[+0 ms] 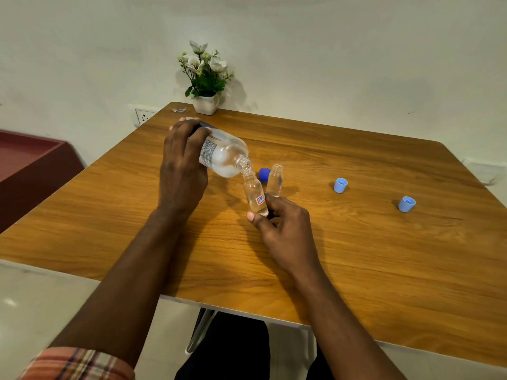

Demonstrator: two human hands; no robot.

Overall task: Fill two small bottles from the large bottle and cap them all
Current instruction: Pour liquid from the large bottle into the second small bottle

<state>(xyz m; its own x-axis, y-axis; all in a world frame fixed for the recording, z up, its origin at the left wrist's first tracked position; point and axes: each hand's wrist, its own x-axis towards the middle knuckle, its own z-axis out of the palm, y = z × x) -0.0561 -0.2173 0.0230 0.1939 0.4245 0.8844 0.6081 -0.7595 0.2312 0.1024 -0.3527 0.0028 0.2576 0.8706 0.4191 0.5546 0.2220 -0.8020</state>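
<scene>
My left hand [182, 171] grips the large clear bottle [223, 153] and holds it tipped over, its open mouth against the neck of a small clear bottle [255, 194]. My right hand [282, 227] holds that small bottle near its base, slightly tilted, with a little liquid in the bottom. A second small bottle [275, 180] stands open and upright on the table just behind it. A dark blue cap [264, 174] lies between the bottles. Two light blue caps [340, 185] [406, 204] sit on the table to the right.
The wooden table [356, 256] has its near edge close to my lap. A white pot of flowers [206, 78] stands at the far edge by the wall. A red box [30, 165] sits left of the table, and a wall socket [144, 115] is behind it.
</scene>
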